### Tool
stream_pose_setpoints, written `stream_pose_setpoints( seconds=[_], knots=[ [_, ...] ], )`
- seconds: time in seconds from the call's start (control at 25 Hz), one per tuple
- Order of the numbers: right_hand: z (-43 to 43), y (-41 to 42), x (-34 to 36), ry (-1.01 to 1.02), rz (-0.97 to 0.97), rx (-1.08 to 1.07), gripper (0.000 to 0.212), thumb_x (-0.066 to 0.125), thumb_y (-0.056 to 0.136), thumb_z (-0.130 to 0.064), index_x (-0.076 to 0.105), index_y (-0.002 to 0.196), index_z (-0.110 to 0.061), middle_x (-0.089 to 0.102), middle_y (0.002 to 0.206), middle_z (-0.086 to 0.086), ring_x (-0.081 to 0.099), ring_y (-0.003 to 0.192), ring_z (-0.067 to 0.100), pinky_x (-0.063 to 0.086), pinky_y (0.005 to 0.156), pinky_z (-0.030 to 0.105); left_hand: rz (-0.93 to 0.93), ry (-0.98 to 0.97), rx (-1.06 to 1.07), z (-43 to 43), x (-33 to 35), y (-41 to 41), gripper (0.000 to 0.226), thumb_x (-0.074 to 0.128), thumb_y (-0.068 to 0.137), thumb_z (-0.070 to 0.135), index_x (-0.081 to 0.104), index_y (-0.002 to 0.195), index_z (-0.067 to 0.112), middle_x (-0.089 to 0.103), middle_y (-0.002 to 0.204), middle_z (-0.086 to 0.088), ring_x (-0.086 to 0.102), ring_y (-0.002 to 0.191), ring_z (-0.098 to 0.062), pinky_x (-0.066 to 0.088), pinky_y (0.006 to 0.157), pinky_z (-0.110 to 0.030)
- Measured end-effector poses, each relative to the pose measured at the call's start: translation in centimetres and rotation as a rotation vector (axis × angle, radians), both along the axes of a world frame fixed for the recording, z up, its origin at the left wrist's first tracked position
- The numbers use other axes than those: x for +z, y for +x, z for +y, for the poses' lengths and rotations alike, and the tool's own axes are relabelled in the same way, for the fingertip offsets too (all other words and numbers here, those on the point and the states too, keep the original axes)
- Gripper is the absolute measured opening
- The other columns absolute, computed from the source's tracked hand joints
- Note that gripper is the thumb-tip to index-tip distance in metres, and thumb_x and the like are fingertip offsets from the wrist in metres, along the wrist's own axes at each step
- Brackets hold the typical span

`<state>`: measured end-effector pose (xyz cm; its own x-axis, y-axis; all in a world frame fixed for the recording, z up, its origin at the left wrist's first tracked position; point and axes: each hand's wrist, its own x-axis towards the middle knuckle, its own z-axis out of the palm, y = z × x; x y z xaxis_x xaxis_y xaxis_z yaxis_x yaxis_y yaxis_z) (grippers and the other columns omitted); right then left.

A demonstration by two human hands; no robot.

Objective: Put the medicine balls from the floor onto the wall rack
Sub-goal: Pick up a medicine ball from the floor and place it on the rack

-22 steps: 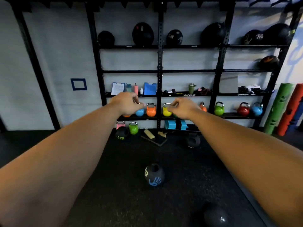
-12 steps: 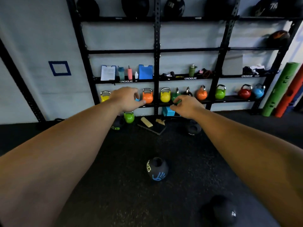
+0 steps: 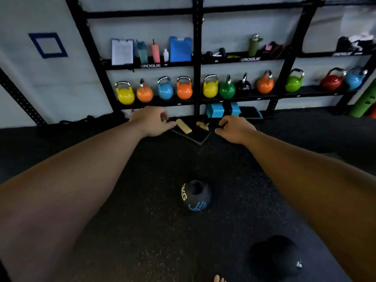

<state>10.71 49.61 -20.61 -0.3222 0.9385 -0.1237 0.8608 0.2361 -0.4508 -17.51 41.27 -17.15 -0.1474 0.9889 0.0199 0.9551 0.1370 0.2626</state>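
Note:
A black medicine ball (image 3: 196, 197) with a blue handprint and yellow lettering lies on the dark rubber floor below and between my arms. A second black medicine ball (image 3: 279, 258) rests at the lower right. My left hand (image 3: 151, 121) and my right hand (image 3: 234, 128) are stretched forward above the floor, fingers loosely curled and apart, holding nothing. Both hands are well beyond the nearer ball. The black wall rack (image 3: 196, 58) stands ahead; its upper shelves are out of view.
Coloured kettlebells (image 3: 184, 89) line the rack's low shelf, with bottles and clipboards (image 3: 180, 48) on the shelf above. A black pad with wooden blocks (image 3: 193, 132) and blue blocks (image 3: 222, 109) sit on the floor by the rack. Green roller (image 3: 364, 102) at right. A bare toe (image 3: 218, 278) shows at the bottom.
The view has tilted down and closer to the floor, so the rack's top shelves have left the frame. Both hands have lowered from kettlebell height to floor level, and the balls appear larger.

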Motion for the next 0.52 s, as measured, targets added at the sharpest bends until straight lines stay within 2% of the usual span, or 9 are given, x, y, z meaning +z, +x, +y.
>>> stream_pose_setpoints(
  seconds=[0.12,0.28,0.52],
  knots=[
    [5.6,-1.2,-3.7,-0.089,-0.047,0.046,0.045,0.065,0.094,-0.052,0.062,0.131,-0.026,0.068,0.119,0.001,0.065,0.107,0.024,0.057,0.092,0.042,0.018,-0.078,-0.008,4.8,-3.9,-0.2,0.045,0.063,0.083,0.074,0.064,0.102,0.034,0.07,0.116,0.004,0.067,0.106,-0.021,0.057,0.091,-0.042],
    [11.2,-3.4,-9.1,-0.168,-0.074,0.08,0.043,0.064,0.094,-0.05,0.062,0.131,-0.028,0.068,0.119,0.002,0.066,0.103,0.025,0.057,0.091,0.042,-0.072,-0.188,0.023,10.5,-9.1,-1.7,0.047,0.064,0.086,0.072,0.066,0.11,0.032,0.07,0.114,0.006,0.068,0.103,-0.02,0.059,0.09,-0.044],
    [18.8,-8.2,-17.9,-0.317,-0.1,0.086,0.043,0.064,0.095,-0.049,0.06,0.132,-0.028,0.07,0.118,0.003,0.069,0.094,0.022,0.059,0.09,0.046,-0.197,-0.266,0.024,19.9,-17.7,-6.4,0.044,0.066,0.085,0.071,0.067,0.105,0.032,0.072,0.106,0.008,0.07,0.1,-0.018,0.059,0.092,-0.045]
  ],
)
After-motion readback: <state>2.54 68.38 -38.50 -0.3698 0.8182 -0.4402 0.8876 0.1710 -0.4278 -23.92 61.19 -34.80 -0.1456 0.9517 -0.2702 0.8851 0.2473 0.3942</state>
